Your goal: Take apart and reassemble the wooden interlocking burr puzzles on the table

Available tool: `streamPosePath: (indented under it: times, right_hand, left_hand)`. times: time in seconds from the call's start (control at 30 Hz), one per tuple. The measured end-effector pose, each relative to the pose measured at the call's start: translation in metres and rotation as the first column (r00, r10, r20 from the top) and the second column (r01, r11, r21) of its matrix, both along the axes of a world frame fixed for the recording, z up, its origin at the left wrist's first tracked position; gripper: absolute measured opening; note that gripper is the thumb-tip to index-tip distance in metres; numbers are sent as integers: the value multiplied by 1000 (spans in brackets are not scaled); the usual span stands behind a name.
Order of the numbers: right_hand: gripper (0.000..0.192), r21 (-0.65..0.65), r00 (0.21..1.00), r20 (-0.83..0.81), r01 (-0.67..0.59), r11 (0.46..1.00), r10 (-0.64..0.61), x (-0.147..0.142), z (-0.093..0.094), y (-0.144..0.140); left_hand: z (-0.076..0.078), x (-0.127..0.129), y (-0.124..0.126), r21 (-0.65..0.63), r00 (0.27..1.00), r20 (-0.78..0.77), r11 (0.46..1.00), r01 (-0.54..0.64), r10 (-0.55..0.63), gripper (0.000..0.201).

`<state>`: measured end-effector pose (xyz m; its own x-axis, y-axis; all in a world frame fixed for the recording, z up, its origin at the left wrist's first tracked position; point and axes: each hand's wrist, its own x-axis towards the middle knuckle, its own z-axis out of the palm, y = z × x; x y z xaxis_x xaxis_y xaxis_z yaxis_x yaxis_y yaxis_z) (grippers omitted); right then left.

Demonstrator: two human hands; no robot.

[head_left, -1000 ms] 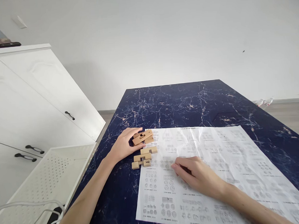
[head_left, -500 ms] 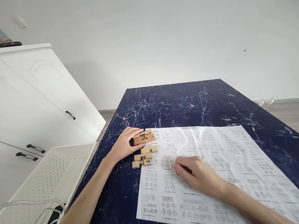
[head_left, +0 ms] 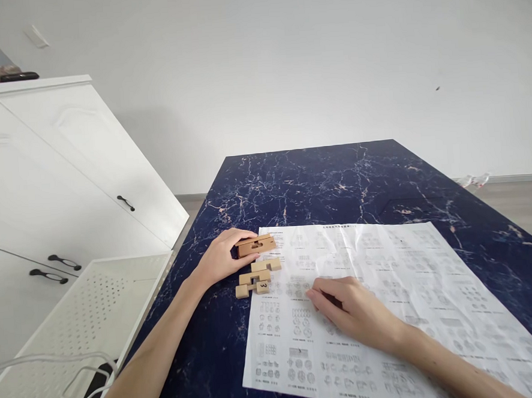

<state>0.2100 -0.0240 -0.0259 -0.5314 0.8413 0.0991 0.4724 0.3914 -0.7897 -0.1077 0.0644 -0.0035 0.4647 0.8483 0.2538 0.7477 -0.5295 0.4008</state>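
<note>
The left hand [head_left: 220, 259] is curling its fingers [head_left: 245, 234] over the top of a notched wooden block [head_left: 256, 246], the thumb tucked underneath at the block's near side, so the piece is being pinched and held at the sheet's top-left corner. Just at 6 o'clock from it, 2 or 3 more wooden pieces [head_left: 256, 277] are lying loose together, 1 marked with a "3", straddling the paper's left edge within easy reach of that hand.

The right hand [head_left: 354, 313] is resting palm-down with its fingers loosely bent, fingertips [head_left: 312, 295] pressing on the instruction sheet [head_left: 388, 287]; it is holding nothing, apparently pinning the paper flat and marking a diagram.

The sheet is lying on the dark blue marbled table [head_left: 328, 183]. At 9 o'clock, off the table's edge, a white perforated basket [head_left: 96, 305] is sitting beside a white cabinet [head_left: 57, 176].
</note>
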Motion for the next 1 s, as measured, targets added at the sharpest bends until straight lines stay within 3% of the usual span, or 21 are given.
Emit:
streamPosePath:
  times: [0.23, 0.57, 0.83, 1.0]
  right_hand:
    - [45, 10, 1000, -1, -1, 1000, 1, 0, 2, 0]
    - [45, 9, 1000, 5, 1, 1000, -1, -1, 3, 0]
    - [45, 36, 999, 35, 7, 999, -9, -1, 4, 0]
    - [45, 24, 1000, 20, 7, 1000, -8, 0, 3, 0]
  left_hand:
    - [-4, 2, 0, 54, 999, -41, 999, -1, 3, 44]
    - [-6, 8, 1, 154, 984, -157, 982, 105, -81, 44]
    - [-11, 13, 3, 221, 979, -200, 972, 84, -39, 42]
    - [-17, 11, 6, 237, 980, -194, 971, 4, 43, 44]
